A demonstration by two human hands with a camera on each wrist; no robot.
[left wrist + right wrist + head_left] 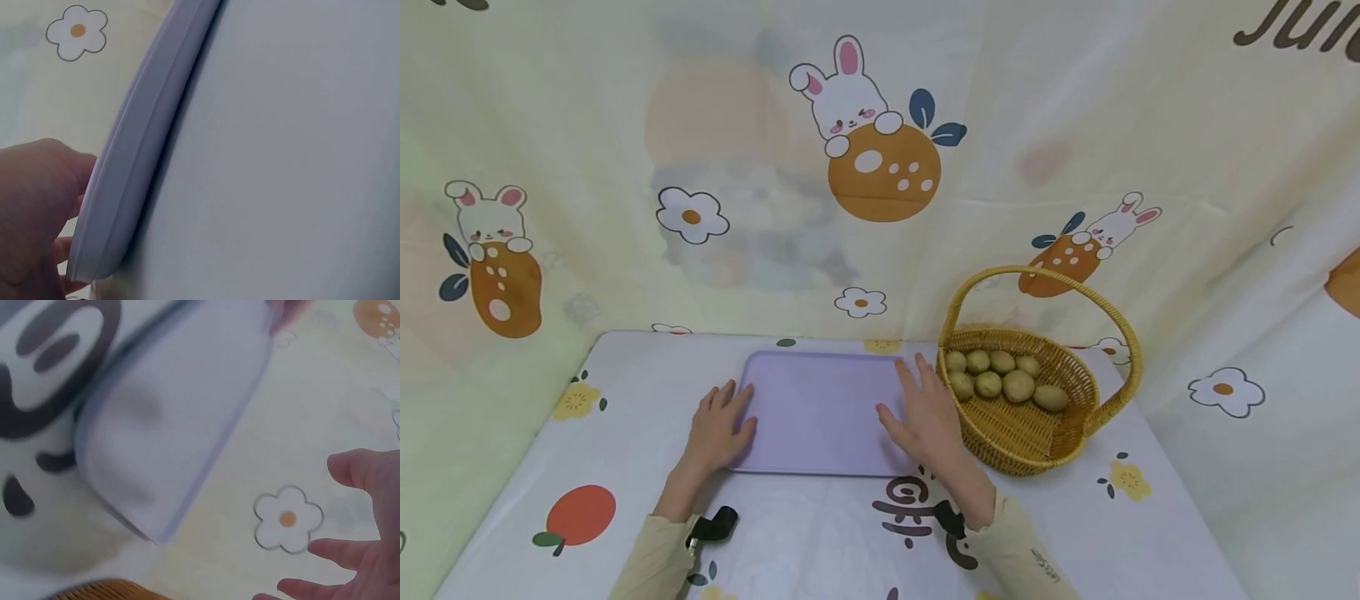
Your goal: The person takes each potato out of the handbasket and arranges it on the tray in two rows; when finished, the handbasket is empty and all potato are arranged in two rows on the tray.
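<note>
A flat lilac tray [820, 417] with a low raised rim lies on the table in front of me. My left hand [713, 429] is at its left edge, fingers spread and pointing forward, thumb reaching over the rim. In the left wrist view, the fingers [61, 249] are right against the outer side of the tray's rim [134, 134]. Over the tray's right edge, my right hand [931, 417] is spread with nothing in it. The right wrist view shows its fingers [340, 553] apart from the tray [169, 419].
A wicker basket [1037, 446] with a tall arched handle stands just right of my right hand. Several round, potato-like items [1018, 386] lie in its back and left part. Behind the table hangs a printed curtain [760, 275]; a patterned cloth [805, 533] covers the table.
</note>
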